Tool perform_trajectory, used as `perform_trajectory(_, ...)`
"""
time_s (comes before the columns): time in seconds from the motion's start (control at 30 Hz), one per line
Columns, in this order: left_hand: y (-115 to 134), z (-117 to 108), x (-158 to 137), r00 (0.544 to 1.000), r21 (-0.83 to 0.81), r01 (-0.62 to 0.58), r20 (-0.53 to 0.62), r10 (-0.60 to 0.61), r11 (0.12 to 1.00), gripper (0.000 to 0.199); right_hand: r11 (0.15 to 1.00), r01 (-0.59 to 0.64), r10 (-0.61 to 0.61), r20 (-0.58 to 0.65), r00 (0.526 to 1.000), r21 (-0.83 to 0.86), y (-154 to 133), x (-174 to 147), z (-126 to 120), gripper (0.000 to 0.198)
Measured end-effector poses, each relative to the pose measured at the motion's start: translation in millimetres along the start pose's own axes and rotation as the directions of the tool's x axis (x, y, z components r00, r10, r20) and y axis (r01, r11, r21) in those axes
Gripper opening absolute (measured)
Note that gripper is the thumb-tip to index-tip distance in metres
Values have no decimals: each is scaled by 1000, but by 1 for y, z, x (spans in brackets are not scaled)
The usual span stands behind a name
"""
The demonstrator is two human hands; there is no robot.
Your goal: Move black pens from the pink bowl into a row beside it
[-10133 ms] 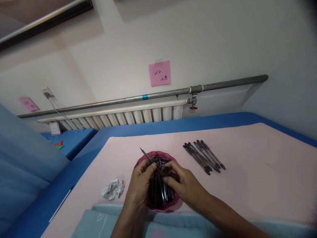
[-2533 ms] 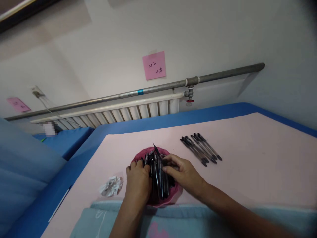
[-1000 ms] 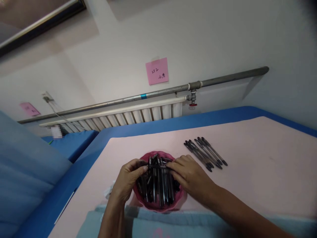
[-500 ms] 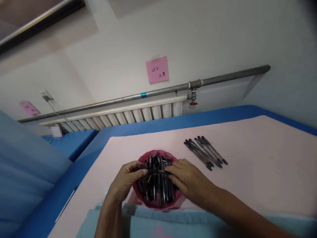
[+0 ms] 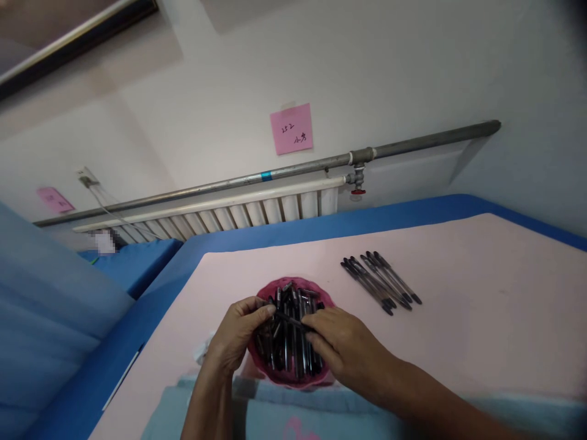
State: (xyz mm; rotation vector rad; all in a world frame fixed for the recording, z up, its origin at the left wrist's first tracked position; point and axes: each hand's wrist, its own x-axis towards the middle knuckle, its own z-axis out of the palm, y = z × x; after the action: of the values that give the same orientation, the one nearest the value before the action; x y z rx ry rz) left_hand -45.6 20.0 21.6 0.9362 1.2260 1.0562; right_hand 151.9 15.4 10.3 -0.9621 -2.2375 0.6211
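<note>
Pen (image 5: 290,319) held between our closed fingers (image 5: 266,312): our left hand (image 5: 236,330) pinches one end, our right hand (image 5: 343,337) the other, over a pink bowl (image 5: 297,383) of pens (image 5: 295,354).

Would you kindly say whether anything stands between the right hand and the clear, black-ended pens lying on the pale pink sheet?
Nothing visible does: only bare, pale pink sheet lies between the right hand and those clear, black-ended pens. The hand holds a slim dark pen.
</note>
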Motion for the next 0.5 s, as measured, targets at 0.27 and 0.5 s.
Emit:
perform_trajectory(0.27,1,12,-1,1000,-225,-23,-11,21,974,22,692,-387,332,206,920,610,1,3,4,20)
perform_trajectory(0.5,0,23,-1,998,-250,-58,-43,49,967,29,769,-342,335,116,935,540,-1,5,4,23)
